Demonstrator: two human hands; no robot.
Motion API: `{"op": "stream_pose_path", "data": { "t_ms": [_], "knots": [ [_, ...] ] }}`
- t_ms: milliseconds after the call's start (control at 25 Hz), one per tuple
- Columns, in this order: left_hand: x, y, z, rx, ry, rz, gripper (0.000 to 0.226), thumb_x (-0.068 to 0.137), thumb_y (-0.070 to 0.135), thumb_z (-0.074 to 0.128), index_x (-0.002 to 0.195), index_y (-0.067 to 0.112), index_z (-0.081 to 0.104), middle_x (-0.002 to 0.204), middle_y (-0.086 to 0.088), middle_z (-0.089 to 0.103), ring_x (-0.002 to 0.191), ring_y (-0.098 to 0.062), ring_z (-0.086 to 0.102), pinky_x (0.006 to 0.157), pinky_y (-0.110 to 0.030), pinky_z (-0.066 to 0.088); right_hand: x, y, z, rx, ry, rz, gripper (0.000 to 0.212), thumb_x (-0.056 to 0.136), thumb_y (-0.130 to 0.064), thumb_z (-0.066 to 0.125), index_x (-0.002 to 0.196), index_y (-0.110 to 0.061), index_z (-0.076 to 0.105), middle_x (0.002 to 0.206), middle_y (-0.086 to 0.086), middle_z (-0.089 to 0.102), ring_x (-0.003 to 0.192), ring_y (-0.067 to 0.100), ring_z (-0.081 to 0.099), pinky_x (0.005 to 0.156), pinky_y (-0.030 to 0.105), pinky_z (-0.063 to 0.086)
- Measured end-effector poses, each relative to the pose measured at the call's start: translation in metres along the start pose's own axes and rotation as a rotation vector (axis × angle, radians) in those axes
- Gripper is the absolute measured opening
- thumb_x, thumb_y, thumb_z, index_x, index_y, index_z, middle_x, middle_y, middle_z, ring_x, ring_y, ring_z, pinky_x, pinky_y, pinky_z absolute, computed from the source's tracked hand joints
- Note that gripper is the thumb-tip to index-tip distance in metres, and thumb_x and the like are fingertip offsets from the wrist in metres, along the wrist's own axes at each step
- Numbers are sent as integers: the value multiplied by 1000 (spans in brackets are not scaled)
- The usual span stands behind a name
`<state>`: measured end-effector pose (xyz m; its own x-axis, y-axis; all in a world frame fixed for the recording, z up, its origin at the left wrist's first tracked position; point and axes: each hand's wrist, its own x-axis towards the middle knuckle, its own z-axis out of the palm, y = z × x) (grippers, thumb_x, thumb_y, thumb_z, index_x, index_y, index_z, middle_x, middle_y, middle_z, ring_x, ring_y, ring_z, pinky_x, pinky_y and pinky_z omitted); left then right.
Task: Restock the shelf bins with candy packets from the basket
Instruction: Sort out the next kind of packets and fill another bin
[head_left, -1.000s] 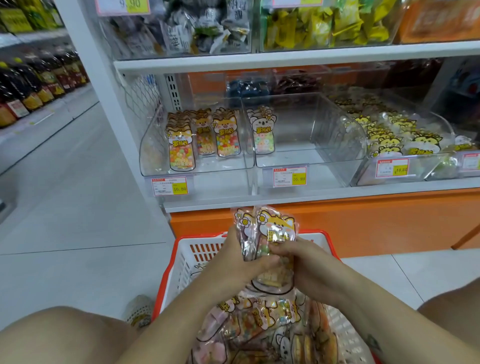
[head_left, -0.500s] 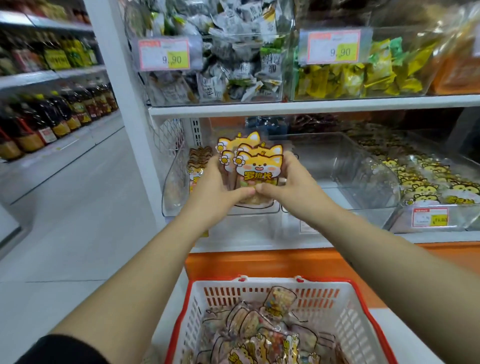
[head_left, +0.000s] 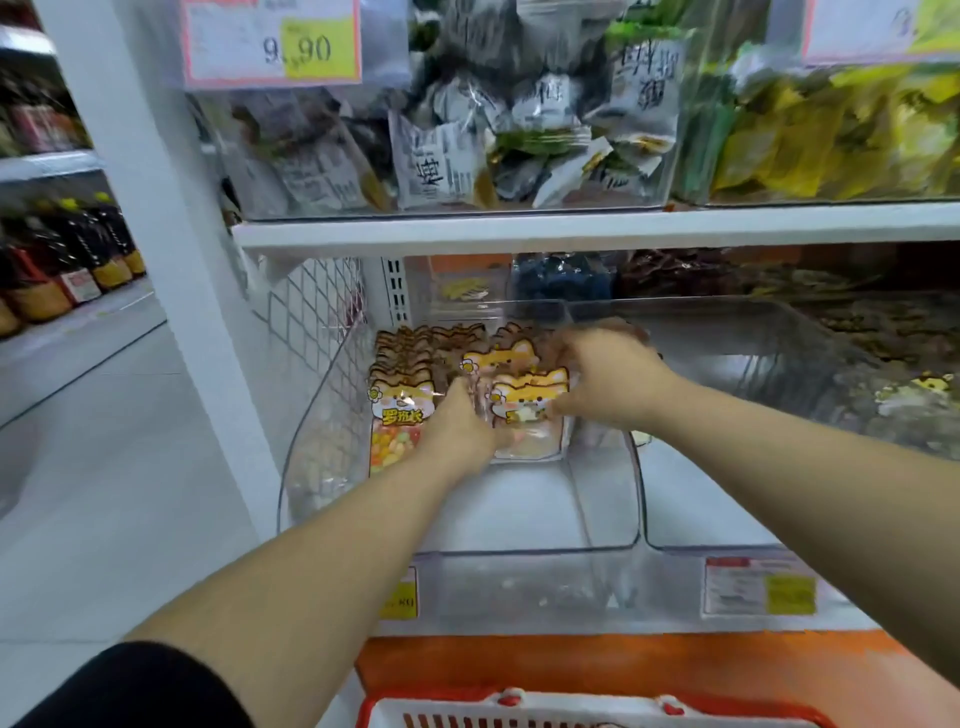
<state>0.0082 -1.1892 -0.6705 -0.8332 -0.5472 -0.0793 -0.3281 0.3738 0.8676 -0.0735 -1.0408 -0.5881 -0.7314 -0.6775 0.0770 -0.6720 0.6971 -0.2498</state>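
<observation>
Two hands seat candy packets (head_left: 530, 408) in a shelf bin (head_left: 519, 550).
The left hand (head_left: 460, 423) pinches the stack's lower corner and the right hand (head_left: 608, 374) curls round its far side; the packets stand upright in the bin, beside the stocked row (head_left: 400, 402). Let go unevenly, the slick stack could topple forward.

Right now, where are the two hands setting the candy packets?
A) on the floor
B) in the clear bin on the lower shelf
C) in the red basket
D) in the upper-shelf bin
B: left hand and right hand hold the candy packets inside the lower clear bin.
</observation>
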Motion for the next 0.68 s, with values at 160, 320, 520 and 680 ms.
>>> {"op": "stream_pose_path", "data": {
  "t_ms": [160, 320, 520, 680],
  "knots": [
    [5, -6, 8, 51, -55, -73, 95, 77, 24, 85, 152, 22, 27, 132, -4, 56, 120, -26, 57, 100, -37, 49, 10, -3, 1, -174, -117, -27, 63, 75, -32, 79, 130, -21, 49, 117, 6, 62, 107, 29, 57, 91, 39, 50],
    [3, -7, 8, -8, -106, -122, 116, 75, 26, 88, 158, 25, 6, 140, 3, 52, 122, -21, 51, 108, -37, 42, -1, -10, 1, -427, 45, -135, 87, 76, -32, 76, 148, -25, 28, 147, 9, 41, 137, 33, 35, 115, 58, 27],
    [2, 0, 9, -70, -145, -88, 129, 80, 17, 84, 155, 32, -21, 143, 22, 30, 127, -7, 36, 114, -33, 34, -1, -22, -2, -803, -99, -100, 65, 94, -41, 60, 149, -17, 36, 158, 13, 30, 147, 34, 20, 116, 69, 0],
    [4, -5, 13, -173, -158, -166, 144, 58, 31, 93, 157, 38, -12, 155, 9, 40, 140, -21, 40, 114, -48, 38, 3, -27, -2, -862, -106, -60, 68, 93, -51, 60, 147, -15, 40, 160, 16, 25, 148, 37, 14, 114, 71, -2]
  ]
}}
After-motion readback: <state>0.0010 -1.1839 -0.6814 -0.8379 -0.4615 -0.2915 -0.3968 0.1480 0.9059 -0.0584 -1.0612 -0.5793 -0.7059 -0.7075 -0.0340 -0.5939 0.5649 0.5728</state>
